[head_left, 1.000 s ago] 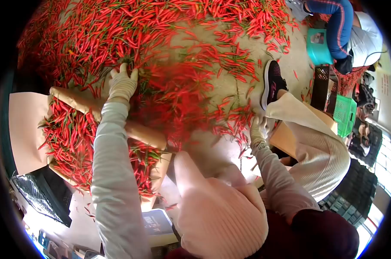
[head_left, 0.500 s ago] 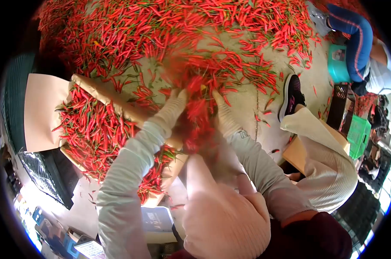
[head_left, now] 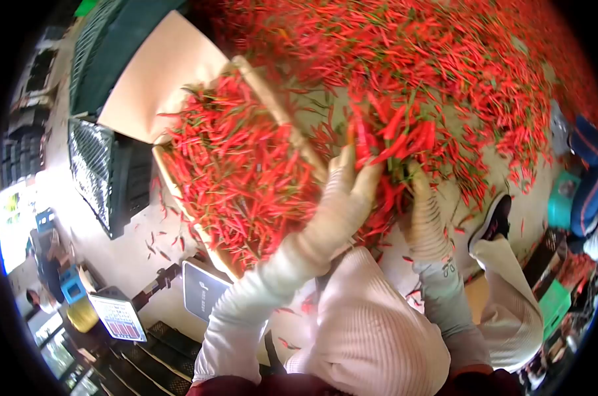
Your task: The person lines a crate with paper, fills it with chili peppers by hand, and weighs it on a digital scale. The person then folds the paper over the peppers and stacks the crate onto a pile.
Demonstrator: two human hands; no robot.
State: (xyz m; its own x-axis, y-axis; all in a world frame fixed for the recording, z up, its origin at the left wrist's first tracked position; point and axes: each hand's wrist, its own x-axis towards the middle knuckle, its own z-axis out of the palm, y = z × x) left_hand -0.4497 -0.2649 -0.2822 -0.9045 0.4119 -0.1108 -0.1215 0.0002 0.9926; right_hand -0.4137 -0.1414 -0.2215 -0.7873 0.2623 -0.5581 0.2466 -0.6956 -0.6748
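A clump of red chillies (head_left: 401, 142) is held between my two hands, some green stems showing. My left hand (head_left: 352, 181) is on the left of the clump beside the box, its fingers curved around chillies. On the right side of the clump is my right hand (head_left: 423, 204), partly hidden by chillies and blurred. Left of my hands stands a cardboard box (head_left: 279, 109) heaped with red chillies (head_left: 239, 178), its flap (head_left: 164, 76) folded outward. Beyond my hands a wide pile of red chillies (head_left: 444, 53) covers the floor.
Dark crates (head_left: 131, 178) stand left of the box. A scale (head_left: 203, 287) lies near my left forearm, with a printed sheet (head_left: 117, 317) farther left. At the right are a dark shoe (head_left: 497, 218), a green crate (head_left: 555, 307) and another person's blue-clad leg (head_left: 584, 178).
The view has turned left, bringing the box nearer the centre. My hands, earlier lower and apart among falling chillies, now have a clump raised between them.
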